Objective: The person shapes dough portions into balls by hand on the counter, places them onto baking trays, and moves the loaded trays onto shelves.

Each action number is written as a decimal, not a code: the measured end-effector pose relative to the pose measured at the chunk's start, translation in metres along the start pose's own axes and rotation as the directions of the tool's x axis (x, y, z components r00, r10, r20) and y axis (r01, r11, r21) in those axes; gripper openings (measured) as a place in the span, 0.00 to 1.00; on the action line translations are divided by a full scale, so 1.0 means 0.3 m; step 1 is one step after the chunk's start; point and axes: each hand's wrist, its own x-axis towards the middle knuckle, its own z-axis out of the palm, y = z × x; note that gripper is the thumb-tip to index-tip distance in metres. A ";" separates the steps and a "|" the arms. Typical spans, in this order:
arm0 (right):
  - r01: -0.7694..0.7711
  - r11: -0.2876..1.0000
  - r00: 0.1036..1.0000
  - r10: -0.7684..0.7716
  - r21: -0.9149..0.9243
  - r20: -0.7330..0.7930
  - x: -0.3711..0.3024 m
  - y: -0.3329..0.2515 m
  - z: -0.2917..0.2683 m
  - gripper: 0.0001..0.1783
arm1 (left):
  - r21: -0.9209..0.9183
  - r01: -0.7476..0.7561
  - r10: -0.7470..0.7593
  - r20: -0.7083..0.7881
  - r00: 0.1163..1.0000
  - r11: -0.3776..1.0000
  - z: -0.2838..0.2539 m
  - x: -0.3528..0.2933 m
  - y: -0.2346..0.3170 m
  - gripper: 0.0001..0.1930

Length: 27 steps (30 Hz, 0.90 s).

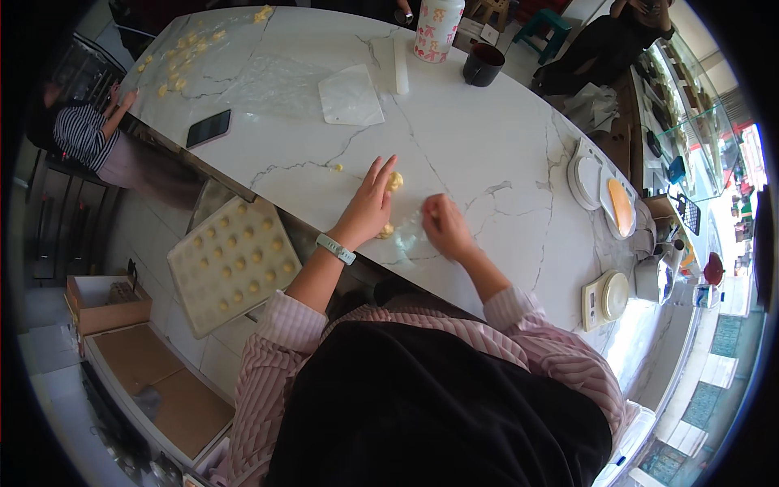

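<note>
Left hand (369, 207) lies flat and open on the white marble counter (487, 138), fingers spread, fingertips right against a small yellow dough ball (395, 180) at the far side of the hand. A second dough lump (385, 231) sits at the heel of that same hand, near the counter's close edge. Right hand (445, 227) is curled, fingertips pinched down onto a clear plastic sheet (410, 235) lying between the two hands; whether it truly grips the film I cannot tell. So the dough lies ahead of and under the left hand, plainly nearer to it than to the right.

Outward now: to the left, below the counter edge, a tray of dough balls (231, 264) in neat rows. Further up the counter, a dark phone (208, 128), a white plastic scraper sheet (350, 96), a patterned canister (438, 28) and a dark cup (483, 63). More dough pieces (174, 69) are scattered at the far left corner, where another person in a striped top (81, 134) stands. At right, a kitchen scale (604, 296).
</note>
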 end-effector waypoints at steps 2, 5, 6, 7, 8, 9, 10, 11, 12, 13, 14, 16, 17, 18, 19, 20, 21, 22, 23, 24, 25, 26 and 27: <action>-0.048 0.974 0.993 0.023 -0.219 -0.112 -0.046 0.065 -0.074 0.10 | -0.004 0.034 -0.034 0.007 0.999 0.999 -0.013 -0.019 -0.039 0.27; -0.105 0.905 0.957 -0.022 -0.413 -0.290 0.099 0.104 -0.083 0.08 | -0.047 0.121 -0.117 0.088 0.989 0.992 -0.037 -0.040 0.002 0.26; -0.109 0.904 0.956 -0.019 -0.414 -0.294 0.140 0.091 -0.047 0.08 | -0.049 0.118 -0.113 0.092 0.989 0.992 -0.029 -0.050 -0.008 0.26; -0.148 0.943 0.952 0.054 -0.299 -0.301 0.177 0.066 0.002 0.08 | 0.126 0.017 -0.017 0.003 1.000 0.992 -0.013 -0.066 -0.026 0.24; -0.190 0.965 0.945 0.130 -0.181 -0.299 0.189 0.049 0.034 0.07 | 0.302 -0.069 0.093 -0.065 0.994 0.951 0.001 -0.082 -0.036 0.23; -0.181 0.973 0.962 0.145 -0.142 -0.231 0.151 0.011 0.060 0.07 | 0.301 -0.066 0.088 -0.062 0.994 0.951 -0.005 -0.097 -0.036 0.23; -0.174 0.979 0.974 0.156 -0.102 -0.166 0.088 -0.040 0.086 0.07 | 0.293 -0.071 0.101 -0.089 0.991 0.954 -0.019 -0.107 -0.033 0.21; -0.038 0.995 0.976 0.018 -0.087 -0.216 0.023 -0.033 0.091 0.08 | 0.287 -0.079 0.116 -0.117 0.986 0.955 -0.033 -0.114 -0.031 0.18; -0.037 0.996 0.976 0.017 -0.085 -0.216 -0.010 -0.026 0.062 0.08 | 0.289 -0.078 0.116 -0.117 0.986 0.954 -0.041 -0.130 -0.041 0.18; -0.123 0.986 0.966 0.093 -0.114 -0.241 -0.043 -0.015 0.028 0.08 | 0.109 -0.012 0.030 -0.168 0.985 0.994 -0.044 -0.156 -0.053 0.16; -0.209 0.968 0.949 0.167 -0.140 -0.266 -0.060 -0.005 0.006 0.08 | -0.076 0.050 -0.065 -0.204 0.977 0.996 -0.048 -0.172 -0.069 0.14; -0.226 0.878 0.926 0.059 -0.422 -0.373 -0.005 0.033 -0.056 0.08 | -0.111 0.061 -0.084 -0.214 0.973 0.992 -0.061 -0.185 -0.042 0.13; -0.258 0.874 0.898 0.059 -0.413 -0.435 0.045 0.060 -0.060 0.08 | -0.143 0.066 -0.099 -0.246 0.964 0.988 -0.064 -0.174 -0.023 0.11; -0.281 0.872 0.869 0.054 -0.400 -0.492 0.105 0.078 -0.041 0.07 | -0.145 0.060 -0.093 -0.232 0.968 0.988 -0.067 -0.164 -0.002 0.11; -0.266 0.891 0.865 0.053 -0.368 -0.498 0.155 0.096 -0.018 0.07 | -0.197 0.035 -0.077 -0.212 0.974 0.980 -0.059 -0.150 0.020 0.11; -0.244 0.911 0.865 0.048 -0.333 -0.500 0.189 0.095 0.015 0.07 | -0.246 0.014 -0.065 -0.199 0.978 0.969 -0.055 -0.144 0.042 0.10; -0.289 0.930 0.876 0.162 -0.226 -0.454 0.189 0.064 0.057 0.08 | -0.249 0.016 -0.066 -0.193 0.979 0.968 -0.051 -0.148 0.050 0.10; -0.322 0.943 0.893 0.274 -0.082 -0.357 0.160 0.006 0.099 0.11 | -0.247 -0.030 -0.023 -0.209 0.978 0.968 -0.059 -0.151 0.055 0.10; -0.283 0.958 0.913 0.252 -0.052 -0.322 0.093 -0.035 0.119 0.16 | -0.247 -0.080 0.024 -0.223 0.974 0.966 -0.068 -0.151 0.052 0.10; -0.246 0.969 0.928 0.228 -0.025 -0.294 0.037 -0.058 0.112 0.20 | -0.249 -0.091 0.034 -0.224 0.974 0.964 -0.074 -0.148 0.047 0.10; -0.245 0.969 0.927 0.225 -0.028 -0.299 -0.003 -0.051 0.088 0.20 | -0.252 -0.066 0.010 -0.219 0.976 0.965 -0.077 -0.157 0.037 0.09; -0.237 0.971 0.899 0.221 0.003 -0.377 -0.040 -0.037 0.053 0.29 | -0.256 -0.042 -0.014 -0.214 0.977 0.966 -0.079 -0.159 0.025 0.09; -0.236 0.971 0.861 0.226 0.036 -0.456 -0.072 -0.054 0.032 0.37 | -0.259 -0.045 -0.009 -0.204 0.979 0.965 -0.079 -0.170 0.013 0.09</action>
